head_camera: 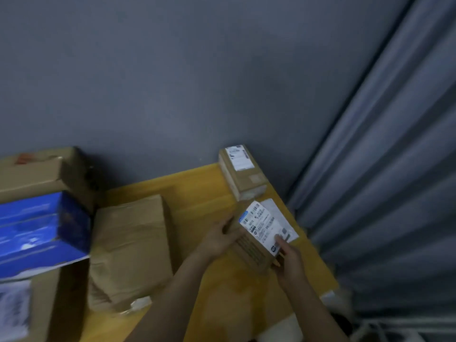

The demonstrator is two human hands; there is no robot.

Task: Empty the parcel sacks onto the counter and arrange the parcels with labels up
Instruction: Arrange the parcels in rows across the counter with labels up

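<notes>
on the yellow counter (197, 193) near its right edge | i see my left hand (219, 239) gripping the small parcel (256, 238) by its left side | right hand (290, 261) pinching its near corner | label up, partly over a white mailer (280, 214) | labelled box (243, 172) just behind

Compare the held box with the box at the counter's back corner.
Left hand and right hand grip the held box; the corner box lies untouched. The held box's label runs the length of its top; the corner box's covers one end. Both are brown cardboard, labels up.
</notes>
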